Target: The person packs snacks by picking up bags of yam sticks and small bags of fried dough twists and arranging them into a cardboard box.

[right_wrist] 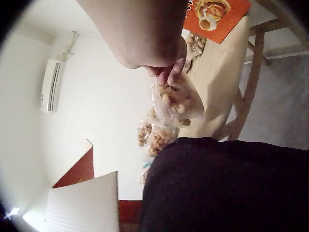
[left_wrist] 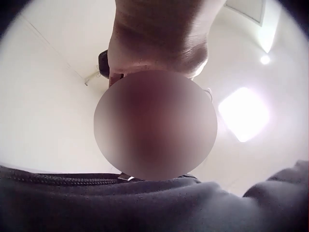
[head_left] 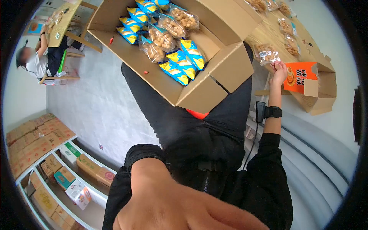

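At the edge of the wooden table, my right hand [head_left: 279, 73] pinches a clear plastic bag of brown snack pieces [head_left: 266, 53] by its end. The right wrist view shows the fingers on the top of this bag [right_wrist: 178, 104]. My left hand [head_left: 180, 207] is raised close to the head camera, back of the hand showing, with its fingers out of sight. An open cardboard box [head_left: 234, 65] stands over my thighs. Inside it lie several blue and yellow packets [head_left: 178, 65] and several clear snack bags [head_left: 161, 38].
More snack bags [head_left: 291, 45] lie on the wooden table [head_left: 268, 28] at right, beside an orange-printed carton [head_left: 301, 78]. Shelves with boxes [head_left: 90, 166] stand at lower left. Another person [head_left: 38, 63] sits at a table at upper left.
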